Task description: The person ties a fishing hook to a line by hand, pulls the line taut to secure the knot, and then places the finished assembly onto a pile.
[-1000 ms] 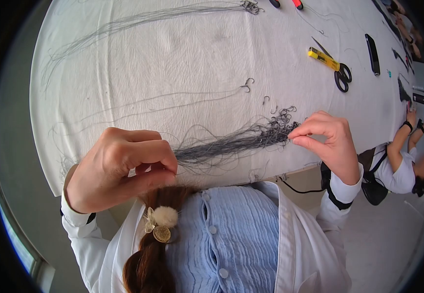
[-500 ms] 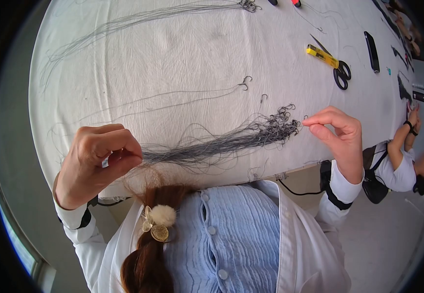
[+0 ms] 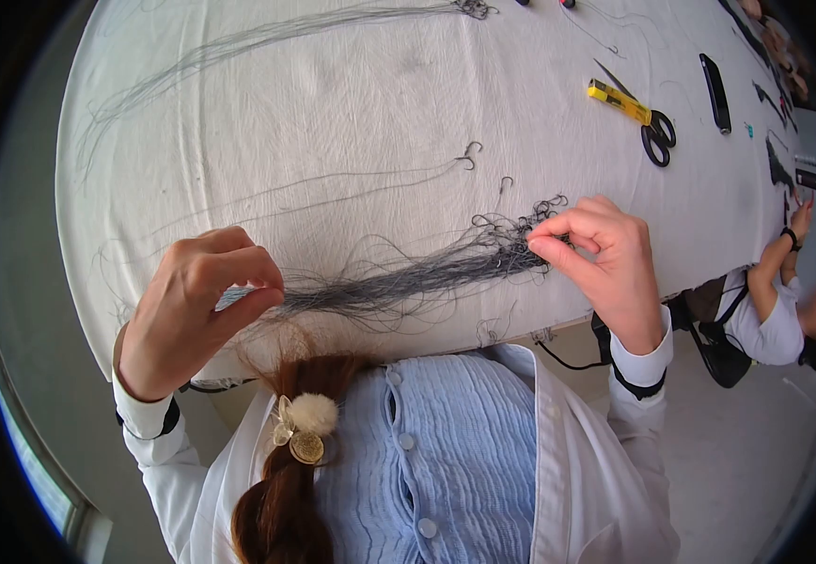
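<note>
At the table's near edge, mid-view, a bundle of grey lines lies stretched across the white cloth. At nine o'clock from it, the left hand pinches the plain end between thumb and forefinger. At three o'clock, the right hand has its fingertips pressed together, pinching the end where the hooks cluster. Farther out, at twelve o'clock from the bundle, a single hooked line lies apart. Well beyond, at two o'clock, black scissors lie just beside a yellow knife. A second bundle lies at the far edge.
</note>
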The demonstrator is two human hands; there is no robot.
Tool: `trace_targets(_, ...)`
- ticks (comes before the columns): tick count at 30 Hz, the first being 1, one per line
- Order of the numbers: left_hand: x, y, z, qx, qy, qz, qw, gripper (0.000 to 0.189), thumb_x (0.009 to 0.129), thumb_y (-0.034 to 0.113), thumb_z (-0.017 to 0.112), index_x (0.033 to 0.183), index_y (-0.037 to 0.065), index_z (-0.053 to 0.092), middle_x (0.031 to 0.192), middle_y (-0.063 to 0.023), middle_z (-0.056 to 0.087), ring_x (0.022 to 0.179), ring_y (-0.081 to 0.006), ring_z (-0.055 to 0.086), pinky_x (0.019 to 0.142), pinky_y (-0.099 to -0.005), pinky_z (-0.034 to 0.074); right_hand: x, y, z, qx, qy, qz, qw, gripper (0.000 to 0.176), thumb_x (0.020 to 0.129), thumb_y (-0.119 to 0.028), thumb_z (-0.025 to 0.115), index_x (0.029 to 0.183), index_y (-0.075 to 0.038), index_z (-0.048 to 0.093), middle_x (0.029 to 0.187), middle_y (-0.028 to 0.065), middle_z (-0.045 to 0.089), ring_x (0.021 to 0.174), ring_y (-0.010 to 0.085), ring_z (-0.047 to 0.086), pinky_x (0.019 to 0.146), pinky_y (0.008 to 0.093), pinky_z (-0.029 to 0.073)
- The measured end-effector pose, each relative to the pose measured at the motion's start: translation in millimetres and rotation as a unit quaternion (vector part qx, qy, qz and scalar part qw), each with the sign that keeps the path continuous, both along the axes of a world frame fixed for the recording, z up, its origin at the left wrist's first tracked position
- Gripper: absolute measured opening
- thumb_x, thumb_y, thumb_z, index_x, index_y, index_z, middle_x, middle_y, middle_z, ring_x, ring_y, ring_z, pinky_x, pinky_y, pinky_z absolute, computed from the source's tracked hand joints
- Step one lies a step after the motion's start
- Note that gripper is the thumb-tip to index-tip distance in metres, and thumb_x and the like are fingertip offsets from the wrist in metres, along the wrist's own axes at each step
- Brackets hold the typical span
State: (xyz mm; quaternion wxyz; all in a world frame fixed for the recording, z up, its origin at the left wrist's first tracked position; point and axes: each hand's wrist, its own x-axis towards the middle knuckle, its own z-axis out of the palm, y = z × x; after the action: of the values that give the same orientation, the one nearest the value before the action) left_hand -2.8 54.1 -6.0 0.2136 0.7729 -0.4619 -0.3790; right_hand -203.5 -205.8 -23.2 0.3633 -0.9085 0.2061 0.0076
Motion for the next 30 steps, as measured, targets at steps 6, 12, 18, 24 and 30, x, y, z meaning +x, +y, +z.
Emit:
trace_targets(6, -13.9, -18.8, 15.1, -0.054, -0.253, 0.039, 0.965, 0.021, 0.068, 0.01, 0.076, 0.081, 0.003, 0.062, 0.086, -0.0099, 0.06, 0.089, -0.0282, 0.057, 0.071, -0.0379, 0.051, 5.1, 3.8, -0.8, -0.015, -0.056, -0.003, 0.998, 0.005, 0.07, -0.005, 0.071, 0.071, -0.005, 0.066, 0.058, 0.0013, 0.052, 0.058, 0.013, 0.043, 0.051, 0.0266, 0.036)
trace_targets(12, -20.3, -41.7, 24.8, -0.084, -0.235, 0.018, 0.968, 0.017, 0.066, 0.008, 0.076, 0.075, 0.003, 0.063, 0.083, -0.0097, 0.06, 0.086, -0.0257, 0.058, 0.067, -0.0361, 0.052, 6.7, 7.4, 4.1, -0.049, -0.126, 0.023, 0.991, 0.009, 0.066, -0.002, 0.073, 0.071, -0.006, 0.066, 0.057, -0.002, 0.048, 0.055, 0.0108, 0.034, 0.048, 0.0261, 0.029)
trace_targets(18, -24.5, -57.9, 16.7, -0.159, -0.127, -0.019, 0.979, 0.019, 0.064, 0.003, 0.075, 0.078, 0.002, 0.062, 0.085, -0.0109, 0.061, 0.086, -0.0259, 0.059, 0.07, -0.0344, 0.052, 8.3, 14.4, 9.5, 0.029, -0.166, -0.005, 0.986, 0.009, 0.067, 0.002, 0.07, 0.072, -0.005, 0.066, 0.059, -0.0036, 0.05, 0.053, 0.0089, 0.034, 0.051, 0.024, 0.03)
trace_targets(24, -27.8, -83.3, -15.2, -0.231, 0.052, -0.022, 0.971, 0.029, 0.069, 0.005, 0.072, 0.095, 0.001, 0.061, 0.094, -0.0116, 0.064, 0.091, -0.03, 0.06, 0.078, -0.0369, 0.049, 13.8, 17.8, 6.2, 0.161, -0.203, 0.003, 0.966, 0.009, 0.068, 0.003, 0.069, 0.074, -0.004, 0.067, 0.06, -0.0031, 0.049, 0.054, 0.0064, 0.035, 0.055, 0.0225, 0.031)
trace_targets(30, -23.4, -90.3, -22.6, -0.223, 0.19, -0.037, 0.956, 0.015, 0.075, 0.008, 0.069, 0.087, 0.0, 0.065, 0.083, -0.0073, 0.067, 0.076, -0.0198, 0.064, 0.075, -0.0305, 0.049, 22.8, 26.0, 14.5, 0.2, -0.231, -0.01, 0.952, 0.008, 0.07, 0.004, 0.069, 0.074, -0.002, 0.066, 0.062, -0.0028, 0.049, 0.054, 0.0052, 0.036, 0.054, 0.0208, 0.031)
